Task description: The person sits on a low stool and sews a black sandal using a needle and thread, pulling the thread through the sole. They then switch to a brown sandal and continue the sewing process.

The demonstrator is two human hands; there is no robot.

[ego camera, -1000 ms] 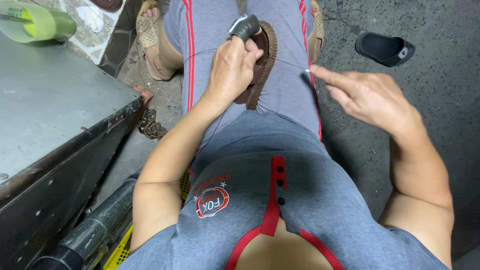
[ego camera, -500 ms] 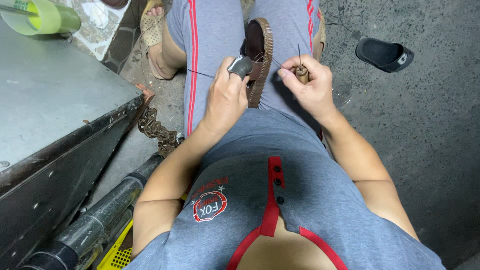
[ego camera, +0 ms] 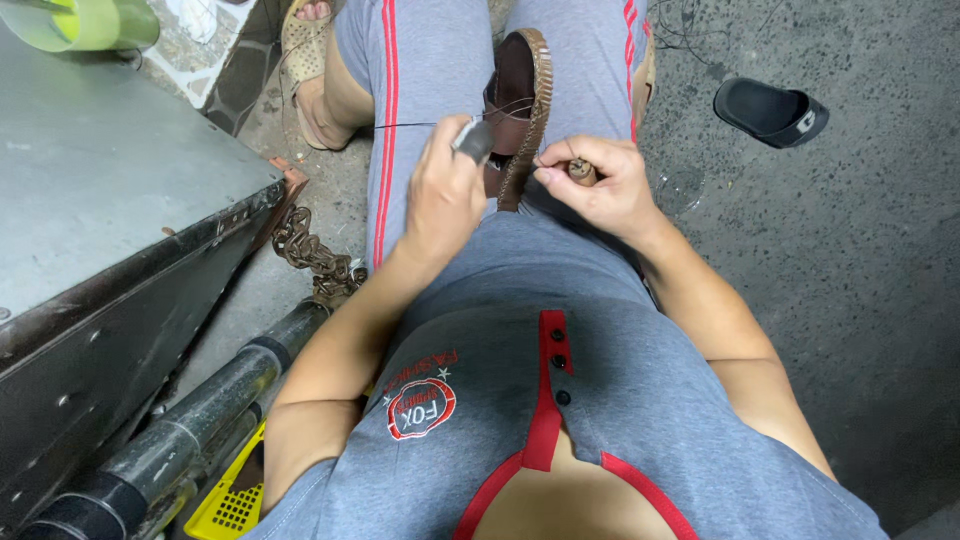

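left hand [ego camera: 445, 195] grips a grey spool [ego camera: 474, 140]; right hand [ego camera: 600, 185] pinches a wooden-handled awl [ego camera: 580, 172] beside the brown sandal [ego camera: 522, 105]

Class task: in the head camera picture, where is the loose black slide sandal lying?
The black rubber slide sandal lies on the grey concrete floor at upper right, beyond the right hand and apart from the brown sandal held between the knees.

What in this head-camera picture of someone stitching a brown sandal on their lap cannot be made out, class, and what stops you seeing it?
- Head view: the tool's working tip, hidden inside the right hand.
- Head view: the grey object's shape, wrapped by the left hand.
- Head view: the brown sandal, its lower end covered by both hands.
- Head view: the thread, too thin to trace past the sandal.
- Head view: the green object, cut by the top edge.
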